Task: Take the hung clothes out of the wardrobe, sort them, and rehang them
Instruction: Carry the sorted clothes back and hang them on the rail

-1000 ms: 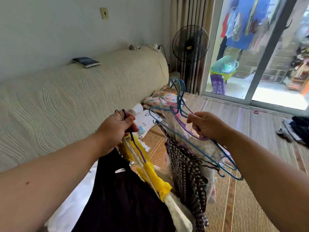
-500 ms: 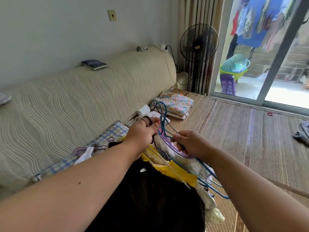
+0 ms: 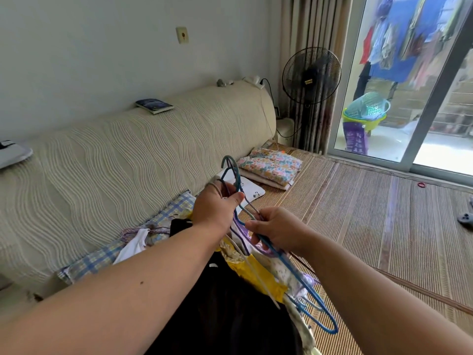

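A: Where are the clothes [image 3: 230, 303] held?
B: Over the mat's [image 3: 358, 213] sofa edge; hooks [image 3: 231, 170] are gripped by the left hand [image 3: 217, 208]; a hanger [image 3: 289, 267] is pinched by the right hand [image 3: 279, 234].
A: Handling?
B: Probably limp and light; the stiff hooks are best gripped.

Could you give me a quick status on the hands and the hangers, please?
Left hand grips the hooks. Right hand pinches a blue hanger. Clothes hang below; nothing in the way.

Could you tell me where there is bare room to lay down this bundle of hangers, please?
The mat is bare between the floral stack, the glass door and the red band. The sofa top left of the book is free too. Crowded along the sofa's foot: checked cloth, white garment.
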Motion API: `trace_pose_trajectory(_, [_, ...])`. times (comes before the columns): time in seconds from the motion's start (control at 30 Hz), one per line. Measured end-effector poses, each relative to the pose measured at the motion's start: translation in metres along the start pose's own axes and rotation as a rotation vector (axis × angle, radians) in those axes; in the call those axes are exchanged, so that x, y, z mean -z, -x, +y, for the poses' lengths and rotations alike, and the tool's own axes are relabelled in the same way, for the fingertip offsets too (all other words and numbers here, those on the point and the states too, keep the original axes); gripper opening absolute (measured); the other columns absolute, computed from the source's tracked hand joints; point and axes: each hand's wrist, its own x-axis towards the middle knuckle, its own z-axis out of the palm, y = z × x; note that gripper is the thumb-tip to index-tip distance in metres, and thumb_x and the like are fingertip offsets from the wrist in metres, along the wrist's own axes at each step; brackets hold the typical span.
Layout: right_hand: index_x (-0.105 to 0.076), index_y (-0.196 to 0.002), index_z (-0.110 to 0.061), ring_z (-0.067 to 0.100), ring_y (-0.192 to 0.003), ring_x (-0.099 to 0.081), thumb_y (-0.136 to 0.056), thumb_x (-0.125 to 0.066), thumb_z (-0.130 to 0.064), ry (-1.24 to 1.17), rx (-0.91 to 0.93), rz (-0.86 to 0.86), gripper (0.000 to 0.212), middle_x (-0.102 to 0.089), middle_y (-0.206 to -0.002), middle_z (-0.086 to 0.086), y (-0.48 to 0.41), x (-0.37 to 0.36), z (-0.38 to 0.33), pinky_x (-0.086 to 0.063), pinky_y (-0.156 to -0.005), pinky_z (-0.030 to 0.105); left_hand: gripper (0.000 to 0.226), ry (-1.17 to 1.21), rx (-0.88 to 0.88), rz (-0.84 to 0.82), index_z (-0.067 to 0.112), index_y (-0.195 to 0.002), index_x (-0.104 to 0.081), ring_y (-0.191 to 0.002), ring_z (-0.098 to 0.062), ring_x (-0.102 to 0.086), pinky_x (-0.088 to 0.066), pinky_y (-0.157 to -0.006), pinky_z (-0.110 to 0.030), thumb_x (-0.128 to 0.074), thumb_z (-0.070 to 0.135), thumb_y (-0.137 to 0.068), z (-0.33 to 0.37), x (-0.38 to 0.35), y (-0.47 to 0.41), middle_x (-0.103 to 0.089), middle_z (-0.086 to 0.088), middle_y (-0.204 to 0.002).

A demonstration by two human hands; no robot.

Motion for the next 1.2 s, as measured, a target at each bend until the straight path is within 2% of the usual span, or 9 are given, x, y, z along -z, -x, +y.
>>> trace_pose_trajectory(0.17, [-0.054, -0.079, -0.010, 0.020, -0.051, -0.055, -0.090, -0.064, -0.029, 0.045, 0.011, -0.049, 0.024, -0.068, -0.061, 0.000, 0.002, -0.005, -0.004, -0.048, -0.052, 0.030, 0.031, -0.149, -0.016, 0.051, 0.024, -0.059, -0.051, -0.057, -0.010, -0.054, -0.035, -0.052, -0.022, -0.074, 0.028, -0.079, -0.004, 0.003, 0.004, -0.055, 0.013, -0.057])
trace_pose_trajectory(0.27, [-0.055, -0.079, -0.011, 0.016, -0.048, -0.054, -0.091, -0.061, -0.032, 0.062, 0.018, -0.061, 0.025, -0.071, -0.067, 0.001, 0.002, -0.003, -0.004, -0.046, -0.043, 0.024, 0.025, -0.254, -0.065, 0.071, 0.022, -0.065, -0.055, -0.062, -0.019, -0.055, -0.034, -0.055, -0.023, -0.071, 0.029, -0.081, -0.005, 0.004, 0.006, -0.053, 0.012, -0.059])
trace_pose_trajectory(0.43, [-0.059, -0.085, -0.012, 0.011, -0.046, -0.055, -0.095, -0.053, -0.037, 0.030, -0.011, -0.087, 0.027, -0.074, -0.080, 0.002, 0.000, 0.004, 0.001, -0.042, -0.039, 0.020, 0.013, -0.278, -0.097, 0.121, 0.018, -0.078, -0.062, -0.059, -0.010, -0.050, -0.028, -0.049, -0.015, -0.070, 0.028, -0.082, 0.001, 0.008, 0.003, -0.054, 0.011, -0.062])
trace_pose_trajectory(0.53, [-0.060, -0.080, -0.012, 0.011, -0.036, -0.048, -0.095, -0.055, -0.032, -0.031, -0.051, -0.056, 0.026, -0.072, -0.072, 0.003, -0.004, 0.005, 0.007, -0.039, -0.035, 0.018, 0.010, -0.269, -0.104, 0.105, 0.018, -0.086, -0.066, -0.064, -0.009, -0.056, -0.037, -0.053, -0.017, -0.069, 0.027, -0.082, 0.002, 0.009, 0.003, -0.062, 0.006, -0.073])
trace_pose_trajectory(0.6, [-0.060, -0.078, -0.013, 0.011, -0.034, -0.047, -0.094, -0.057, -0.030, -0.039, -0.069, -0.051, 0.023, -0.068, -0.063, 0.000, -0.007, 0.006, 0.010, -0.038, -0.035, 0.017, 0.011, -0.260, -0.108, 0.102, 0.016, -0.085, -0.067, -0.070, -0.017, -0.061, -0.047, -0.061, -0.027, -0.068, 0.027, -0.083, 0.002, 0.010, 0.005, -0.065, 0.001, -0.076])
trace_pose_trajectory(0.8, [-0.062, -0.077, -0.015, 0.008, -0.031, -0.042, -0.093, -0.057, -0.026, 0.072, -0.120, -0.018, 0.020, -0.068, -0.060, -0.002, -0.014, 0.006, 0.023, -0.040, -0.034, 0.019, 0.008, -0.126, -0.066, 0.146, 0.018, -0.081, -0.065, -0.068, -0.018, -0.057, -0.037, -0.056, -0.022, -0.066, 0.025, -0.084, 0.001, 0.016, 0.001, -0.060, 0.005, -0.067])
trace_pose_trajectory(0.97, [-0.064, -0.085, -0.011, 0.008, -0.033, -0.039, -0.096, -0.053, -0.029, -0.081, -0.126, -0.007, 0.024, -0.070, -0.064, 0.001, -0.014, 0.007, 0.032, -0.039, -0.035, 0.019, 0.009, 0.047, 0.047, 0.123, 0.019, -0.080, -0.061, -0.088, -0.024, -0.066, -0.053, -0.083, -0.040, -0.062, 0.013, -0.086, -0.006, 0.025, -0.005, -0.071, -0.004, -0.091])
trace_pose_trajectory(1.1, [-0.065, -0.088, -0.012, 0.009, -0.037, -0.042, -0.097, -0.051, -0.031, -0.137, -0.081, -0.060, 0.025, -0.073, -0.073, 0.004, -0.013, 0.008, 0.025, -0.036, -0.038, 0.017, 0.008, 0.135, 0.086, 0.105, 0.027, -0.080, -0.064, -0.088, -0.024, -0.067, -0.055, -0.081, -0.039, -0.068, 0.024, -0.087, -0.010, 0.023, -0.004, -0.070, 0.000, -0.086])
trace_pose_trajectory(1.2, [-0.066, -0.090, -0.015, 0.010, -0.040, -0.045, -0.097, -0.051, -0.031, -0.130, -0.070, -0.120, 0.023, -0.073, -0.075, 0.003, -0.010, 0.005, 0.017, -0.038, -0.039, 0.018, 0.008, 0.237, 0.140, 0.038, 0.017, -0.091, -0.068, -0.088, -0.028, -0.068, -0.055, -0.083, -0.047, -0.068, 0.024, -0.087, -0.010, 0.018, -0.002, -0.071, -0.009, -0.091])
